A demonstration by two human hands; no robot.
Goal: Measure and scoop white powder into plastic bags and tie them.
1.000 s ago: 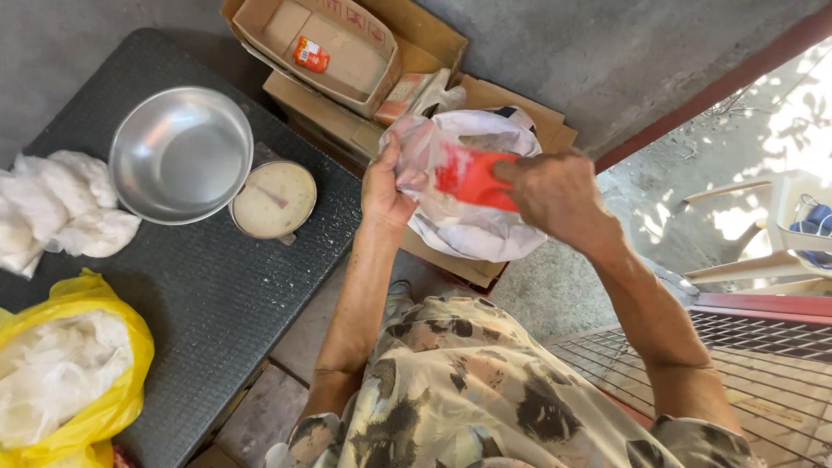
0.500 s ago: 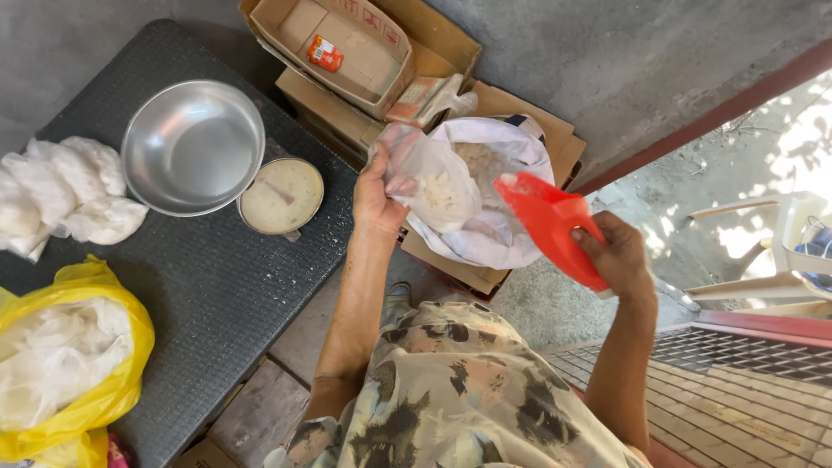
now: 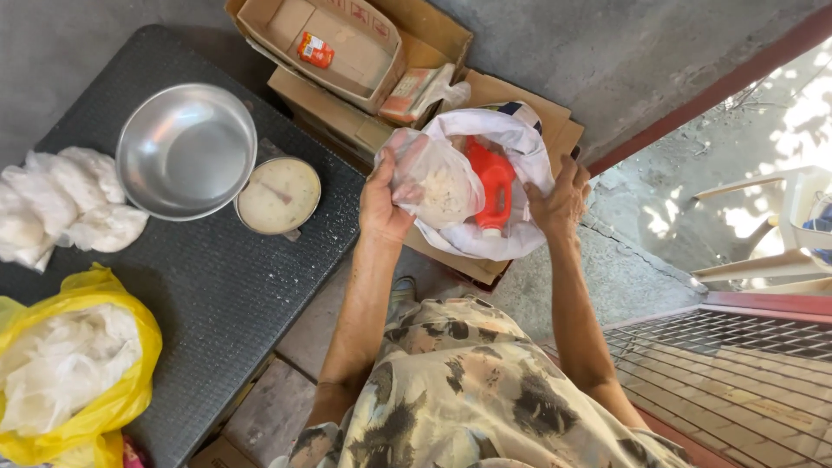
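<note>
Currently, the left hand (image 3: pixel 384 208) is gripping a small clear bag (image 3: pixel 436 184) partly filled with rice, while the right hand (image 3: pixel 560 204) is clutching the white sack (image 3: pixel 511 139) where the red scoop (image 3: pixel 492 186) is lying.

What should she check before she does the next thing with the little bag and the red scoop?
1. Small clear bag gripped: ok, the left hand holds its side.
2. Red scoop put away: ok, it lies inside the big white sack.
3. Sack held open: ok, the right hand grips its rim.
4. Small bag filled: ok, white grains show inside; how full, cannot tell.
5. Scale free: ok, nothing lies on its dial face, and the metal bowl sits beside it.
6. Small bag's mouth closed: cannot tell, hidden by folds.
</note>
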